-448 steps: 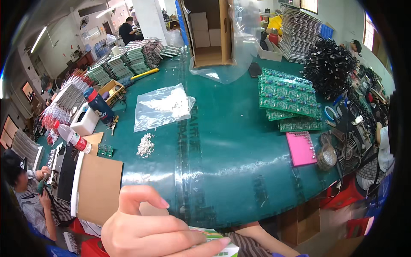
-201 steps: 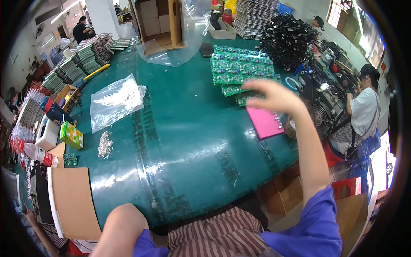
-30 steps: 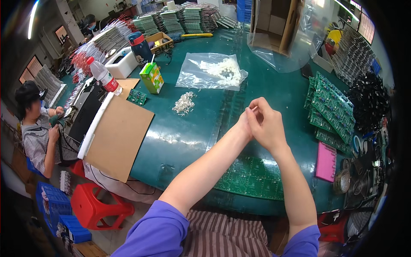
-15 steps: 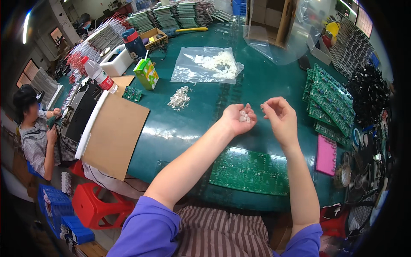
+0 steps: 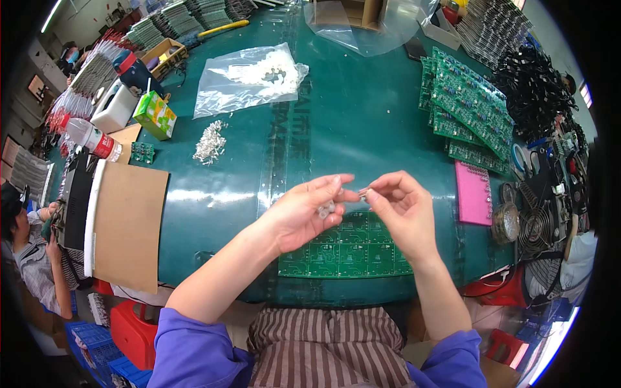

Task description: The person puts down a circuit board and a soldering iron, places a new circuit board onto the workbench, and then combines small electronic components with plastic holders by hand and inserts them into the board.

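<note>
My left hand is half curled, palm tipped up, with several small whitish plastic pieces cupped in it. Its thumb and index finger reach toward my right hand, which pinches a tiny part with thin leads at its fingertips. The fingertips of the two hands almost meet, and I cannot tell whether both touch that part. Beneath them a green circuit board panel lies flat near the table's front edge, partly covered by the hands. Its surface shows rows of repeated sections.
Farther off lie a clear bag of white pieces and a small heap of pale parts. Stacked populated boards and a pink notebook are at right. Cardboard, a drink carton and a bottle are at left, near a seated co-worker.
The view has swung right and downward. Both hands have come together over the circuit board, and the right fingertips now meet near the left ones, with the small part between them.
</note>
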Available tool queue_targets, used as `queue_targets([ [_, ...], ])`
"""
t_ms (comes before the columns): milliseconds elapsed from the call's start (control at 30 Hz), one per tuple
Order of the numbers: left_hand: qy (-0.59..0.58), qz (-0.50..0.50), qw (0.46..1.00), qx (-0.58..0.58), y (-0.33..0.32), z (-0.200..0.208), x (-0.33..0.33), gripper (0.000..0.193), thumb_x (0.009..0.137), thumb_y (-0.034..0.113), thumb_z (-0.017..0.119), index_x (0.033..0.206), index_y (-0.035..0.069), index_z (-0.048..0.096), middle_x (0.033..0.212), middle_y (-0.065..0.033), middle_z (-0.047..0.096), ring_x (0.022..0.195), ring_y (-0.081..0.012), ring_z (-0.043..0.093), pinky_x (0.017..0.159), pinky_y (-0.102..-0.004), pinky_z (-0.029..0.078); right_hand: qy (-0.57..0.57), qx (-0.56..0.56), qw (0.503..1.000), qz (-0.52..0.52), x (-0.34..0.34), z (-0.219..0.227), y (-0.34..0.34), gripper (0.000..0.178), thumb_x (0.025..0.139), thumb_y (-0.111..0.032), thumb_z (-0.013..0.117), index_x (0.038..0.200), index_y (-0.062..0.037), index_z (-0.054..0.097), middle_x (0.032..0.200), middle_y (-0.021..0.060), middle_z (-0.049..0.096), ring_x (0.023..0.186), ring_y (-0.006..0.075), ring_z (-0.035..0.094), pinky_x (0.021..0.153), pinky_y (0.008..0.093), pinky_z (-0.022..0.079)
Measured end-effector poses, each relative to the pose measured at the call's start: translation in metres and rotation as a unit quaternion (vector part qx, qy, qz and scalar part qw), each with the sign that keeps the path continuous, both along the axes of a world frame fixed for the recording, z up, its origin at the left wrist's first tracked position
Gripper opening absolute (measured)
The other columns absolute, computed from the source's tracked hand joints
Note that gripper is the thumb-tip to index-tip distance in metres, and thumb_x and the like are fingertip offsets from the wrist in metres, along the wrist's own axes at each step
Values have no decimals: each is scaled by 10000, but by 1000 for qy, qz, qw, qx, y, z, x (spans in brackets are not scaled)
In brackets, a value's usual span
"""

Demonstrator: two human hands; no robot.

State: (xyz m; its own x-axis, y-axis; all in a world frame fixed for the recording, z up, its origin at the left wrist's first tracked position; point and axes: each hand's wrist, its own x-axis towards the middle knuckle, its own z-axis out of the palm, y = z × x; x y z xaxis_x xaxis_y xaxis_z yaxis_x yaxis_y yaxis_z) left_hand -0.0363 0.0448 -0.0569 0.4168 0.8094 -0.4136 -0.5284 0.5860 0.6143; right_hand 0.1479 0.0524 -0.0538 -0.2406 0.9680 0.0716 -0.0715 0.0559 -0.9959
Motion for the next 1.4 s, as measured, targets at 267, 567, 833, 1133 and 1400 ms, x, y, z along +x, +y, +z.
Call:
queue_targets([
  [267, -14, 18, 998, -55, -16, -3, 10, 245, 908, 297, 553, 952, 57, 581, 809, 25, 545, 673, -50, 481, 569, -188, 422, -10, 73, 997, 2, -15, -12, -13, 82, 796, 22, 644, 866, 30, 603, 894, 98, 638, 845, 127, 608, 773, 262, 482],
  [567, -29, 26, 998, -56, -15, -10, 2, 286, 883, 296, 592, 1003, 37, 573, 752, 45, 480, 591, -21, 354, 477, -157, 300, -116, 226, 966, -40, -17, -16, -12, 144, 735, 50, 668, 851, -19, 616, 862, 93, 662, 817, 188, 635, 725, 276, 496],
  [833, -30, 42, 997, -50, -18, -7, 5, 294, 875, 290, 604, 1015, 34, 566, 772, 36, 497, 574, -19, 342, 461, -155, 284, -210, 378, 900, -54, -15, -7, -12, 199, 669, 56, 709, 824, -35, 622, 831, 68, 673, 773, 207, 633, 672, 283, 499],
  [1133, -56, 1, 998, -40, -19, -5, -1, 236, 856, 207, 642, 1024, 50, 590, 783, 56, 509, 584, -13, 360, 459, -152, 282, -177, 340, 923, -23, -13, -3, -8, 163, 654, 52, 726, 782, -24, 660, 810, 74, 667, 771, 204, 632, 688, 280, 495],
  [1400, 19, 15, 999, -41, -22, 6, -25, 198, 826, 242, 674, 881, 63, 611, 738, 56, 521, 586, -16, 371, 461, -156, 295, -131, 268, 953, 52, -32, 8, -2, 154, 657, 63, 720, 776, -16, 663, 795, 75, 668, 779, 189, 635, 696, 287, 498],
])
